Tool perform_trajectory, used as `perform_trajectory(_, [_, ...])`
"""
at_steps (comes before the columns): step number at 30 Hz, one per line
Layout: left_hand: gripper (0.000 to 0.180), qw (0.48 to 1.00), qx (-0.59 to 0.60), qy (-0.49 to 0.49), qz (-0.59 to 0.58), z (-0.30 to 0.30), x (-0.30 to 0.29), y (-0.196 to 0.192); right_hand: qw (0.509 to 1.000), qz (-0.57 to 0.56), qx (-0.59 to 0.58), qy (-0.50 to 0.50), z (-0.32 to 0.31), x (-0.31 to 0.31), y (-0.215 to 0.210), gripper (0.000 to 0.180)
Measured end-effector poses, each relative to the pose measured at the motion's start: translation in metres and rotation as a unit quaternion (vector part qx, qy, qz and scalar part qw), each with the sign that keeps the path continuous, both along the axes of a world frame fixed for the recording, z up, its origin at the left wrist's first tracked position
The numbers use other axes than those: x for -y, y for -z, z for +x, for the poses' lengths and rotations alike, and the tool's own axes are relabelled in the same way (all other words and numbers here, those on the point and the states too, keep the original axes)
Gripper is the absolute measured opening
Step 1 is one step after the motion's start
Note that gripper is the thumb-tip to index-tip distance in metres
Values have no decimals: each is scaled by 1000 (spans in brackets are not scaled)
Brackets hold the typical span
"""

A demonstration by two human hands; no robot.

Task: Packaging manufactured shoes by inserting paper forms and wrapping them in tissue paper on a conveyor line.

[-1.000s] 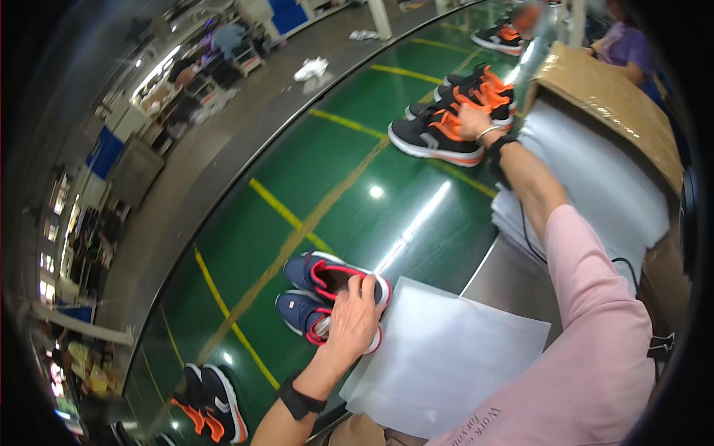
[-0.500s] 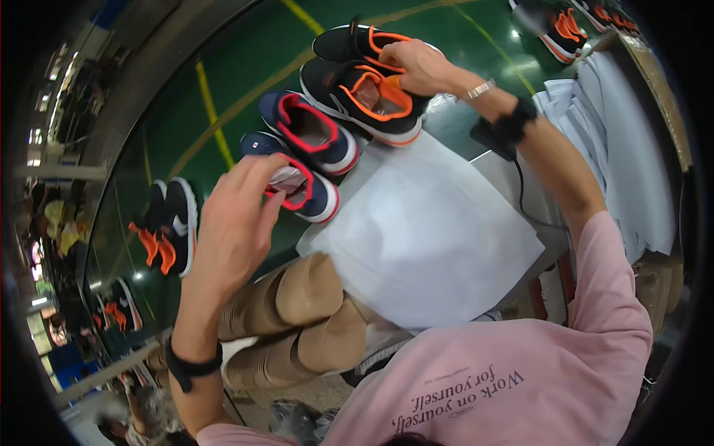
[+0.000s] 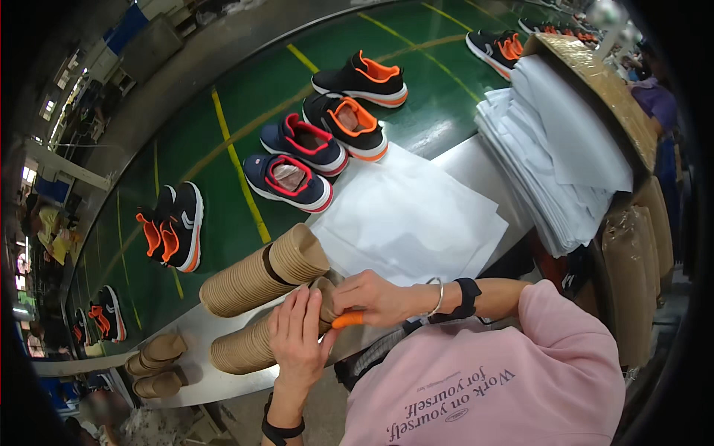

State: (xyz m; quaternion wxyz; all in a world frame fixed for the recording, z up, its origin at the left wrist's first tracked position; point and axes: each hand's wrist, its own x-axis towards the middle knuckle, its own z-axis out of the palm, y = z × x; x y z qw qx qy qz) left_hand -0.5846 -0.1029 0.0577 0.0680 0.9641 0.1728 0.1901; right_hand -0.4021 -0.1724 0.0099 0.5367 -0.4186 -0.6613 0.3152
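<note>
Both of my hands are at the nearer of two stacks of nested brown cardboard shoe inserts. My left hand (image 3: 299,338) lies over the right part of this stack (image 3: 242,348), fingers wrapped on it. At its right end my right hand (image 3: 375,299), with an orange cover on one digit, grips the end insert (image 3: 324,288); its fingertips are partly hidden. The other stack (image 3: 236,288) lies just beyond. Farther off stand a navy shoe pair with red lining (image 3: 297,192) and a black pair with orange lining (image 3: 357,88), paper stuffing showing in some.
White paper sheets (image 3: 409,215) lie before me. A thick paper pile (image 3: 550,156) leans by a cardboard box (image 3: 602,97) on the right. More black-and-orange shoes (image 3: 190,230) stand on the green belt (image 3: 223,111). Small insert stacks (image 3: 158,353) sit at the left.
Both hands have left the shoes and come back toward me onto the nearer insert stack. The right hand has let go of the black shoe. My view has shifted.
</note>
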Motion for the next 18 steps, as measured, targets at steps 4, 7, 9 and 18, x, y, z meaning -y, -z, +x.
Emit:
perform_trajectory(4, [75,1000,4,1,20,-8,-7,3,990,-87,-107,-5,41,19,-10,19])
perform_trajectory(7, [89,978,145,32,-149,21,17,-30,991,-49,-121,-39,40,24,-37,20])
perform_trajectory(9, [91,935,208,42,-286,44,36,-21,994,-12,-92,-54,34,31,-54,22])
perform_trajectory(18, [78,850,327,-36,-412,61,44,-23,870,-90,-478,82,54,55,-12,14])
